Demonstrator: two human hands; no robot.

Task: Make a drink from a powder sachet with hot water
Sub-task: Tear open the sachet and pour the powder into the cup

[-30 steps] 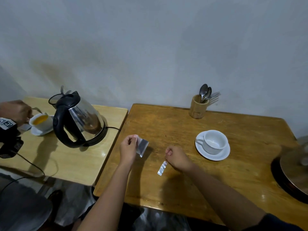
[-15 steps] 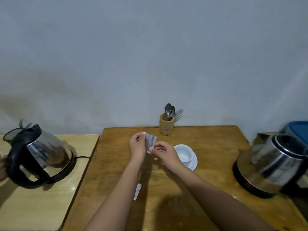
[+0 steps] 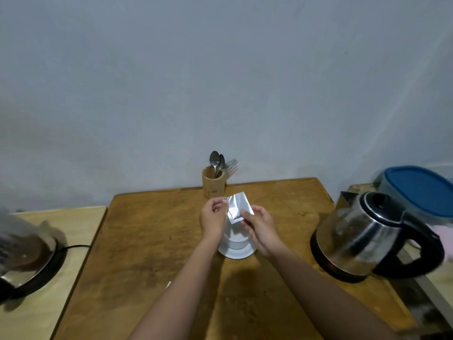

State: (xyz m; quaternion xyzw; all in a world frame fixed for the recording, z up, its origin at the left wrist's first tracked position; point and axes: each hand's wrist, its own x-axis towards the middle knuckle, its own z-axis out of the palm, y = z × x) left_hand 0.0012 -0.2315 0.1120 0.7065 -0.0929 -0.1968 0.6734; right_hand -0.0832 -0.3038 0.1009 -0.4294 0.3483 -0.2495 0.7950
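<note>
Since the earlier frame, both hands have carried the silver foil sachet (image 3: 239,207) over the white ceramic cup (image 3: 234,238); left hand (image 3: 212,218) pinches its 9 o'clock edge; right hand (image 3: 260,227) grips its lower edge, positioned for pouring.

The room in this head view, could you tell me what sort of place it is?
Probably a simple home or pantry tea corner: a worn wooden table against a bare wall, an electric kettle on its base, and a wooden holder of spoons behind a white cup and saucer.
</note>
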